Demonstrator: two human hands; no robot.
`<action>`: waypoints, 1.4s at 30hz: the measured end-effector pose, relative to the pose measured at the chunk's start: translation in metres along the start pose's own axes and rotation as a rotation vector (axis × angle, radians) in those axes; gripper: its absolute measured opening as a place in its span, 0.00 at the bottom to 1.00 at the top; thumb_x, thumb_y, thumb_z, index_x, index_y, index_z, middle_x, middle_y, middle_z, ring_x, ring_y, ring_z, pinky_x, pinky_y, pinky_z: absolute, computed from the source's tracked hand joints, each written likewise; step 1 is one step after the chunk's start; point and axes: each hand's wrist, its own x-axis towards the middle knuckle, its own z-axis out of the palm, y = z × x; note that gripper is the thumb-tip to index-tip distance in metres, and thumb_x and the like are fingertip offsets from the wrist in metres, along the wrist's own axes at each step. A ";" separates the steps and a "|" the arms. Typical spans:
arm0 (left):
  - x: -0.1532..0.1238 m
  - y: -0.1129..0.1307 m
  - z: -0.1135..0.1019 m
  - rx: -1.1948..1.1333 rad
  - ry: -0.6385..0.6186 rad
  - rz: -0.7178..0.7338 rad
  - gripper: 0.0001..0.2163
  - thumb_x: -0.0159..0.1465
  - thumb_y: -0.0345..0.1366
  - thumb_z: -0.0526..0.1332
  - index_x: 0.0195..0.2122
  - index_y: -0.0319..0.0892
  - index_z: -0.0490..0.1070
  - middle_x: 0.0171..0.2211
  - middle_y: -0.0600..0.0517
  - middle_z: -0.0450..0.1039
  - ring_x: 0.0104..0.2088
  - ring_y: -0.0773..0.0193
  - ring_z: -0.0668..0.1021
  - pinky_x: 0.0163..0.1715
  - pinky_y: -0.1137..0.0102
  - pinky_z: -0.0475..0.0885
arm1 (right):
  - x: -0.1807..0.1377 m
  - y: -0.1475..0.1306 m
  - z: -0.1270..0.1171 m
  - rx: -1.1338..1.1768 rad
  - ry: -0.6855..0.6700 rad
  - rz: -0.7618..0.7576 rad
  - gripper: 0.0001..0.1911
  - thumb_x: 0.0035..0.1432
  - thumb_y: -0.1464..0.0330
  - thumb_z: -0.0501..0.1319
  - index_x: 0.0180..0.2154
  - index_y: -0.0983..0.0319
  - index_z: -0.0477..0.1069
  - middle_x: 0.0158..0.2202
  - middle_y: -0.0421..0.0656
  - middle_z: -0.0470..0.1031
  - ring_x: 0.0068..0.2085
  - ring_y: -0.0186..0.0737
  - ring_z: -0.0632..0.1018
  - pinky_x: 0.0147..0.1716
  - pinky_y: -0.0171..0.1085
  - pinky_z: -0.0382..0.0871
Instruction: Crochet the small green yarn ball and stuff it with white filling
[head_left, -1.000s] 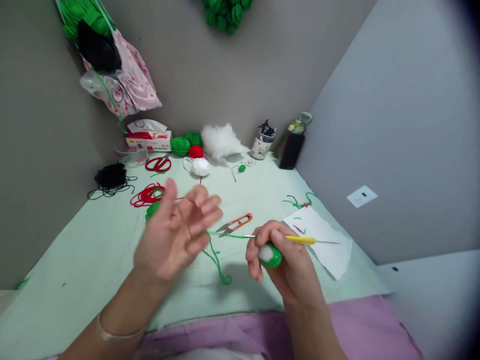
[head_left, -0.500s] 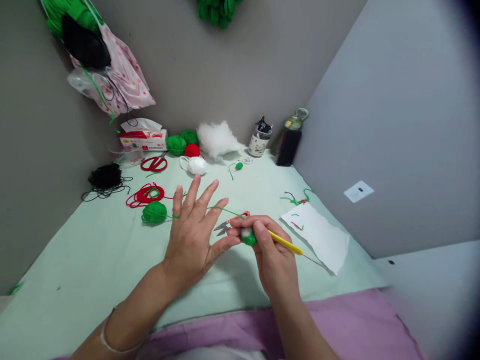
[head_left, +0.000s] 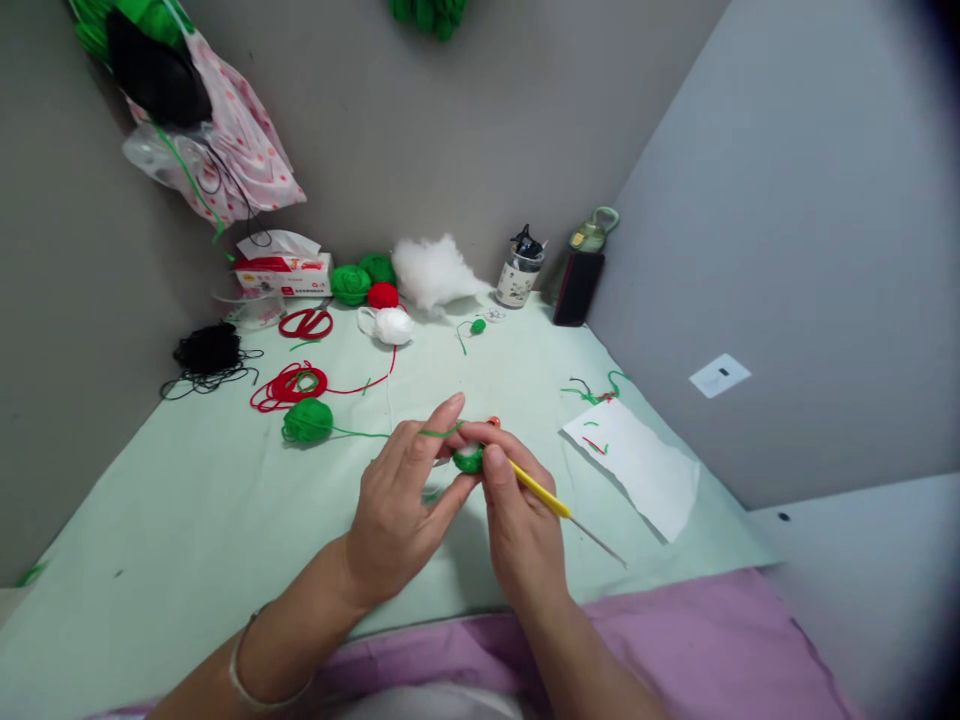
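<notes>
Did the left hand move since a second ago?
Yes. The left hand moved right, away from the green yarn ball, and now meets the right hand at the small green crochet piece.

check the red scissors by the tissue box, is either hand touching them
No. The red scissors lie far back near the tissue box, while the left hand and right hand meet at the green crochet piece.

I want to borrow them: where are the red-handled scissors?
The red-handled scissors lie at the table's far left, just in front of the tissue box, left of the white yarn ball.
</notes>
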 end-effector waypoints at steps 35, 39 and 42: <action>0.005 0.006 -0.011 -1.019 -0.158 -0.741 0.43 0.56 0.30 0.77 0.71 0.54 0.60 0.37 0.56 0.78 0.42 0.64 0.83 0.47 0.70 0.79 | 0.007 -0.011 -0.038 0.150 -0.071 -0.079 0.08 0.62 0.59 0.69 0.36 0.55 0.83 0.31 0.42 0.78 0.31 0.37 0.76 0.34 0.38 0.72; 0.004 0.002 -0.012 -1.034 -0.200 -0.711 0.43 0.58 0.29 0.76 0.72 0.57 0.59 0.37 0.57 0.79 0.42 0.66 0.83 0.49 0.71 0.78 | 0.007 -0.016 -0.038 0.231 -0.125 -0.011 0.11 0.63 0.58 0.67 0.33 0.58 0.82 0.29 0.41 0.74 0.30 0.36 0.73 0.32 0.37 0.69; 0.002 0.000 -0.012 -1.015 -0.226 -0.695 0.42 0.59 0.28 0.75 0.71 0.60 0.60 0.38 0.58 0.79 0.44 0.65 0.83 0.52 0.69 0.77 | 0.005 -0.018 -0.040 0.228 -0.127 0.028 0.07 0.62 0.63 0.68 0.34 0.58 0.82 0.31 0.41 0.75 0.32 0.36 0.74 0.34 0.36 0.70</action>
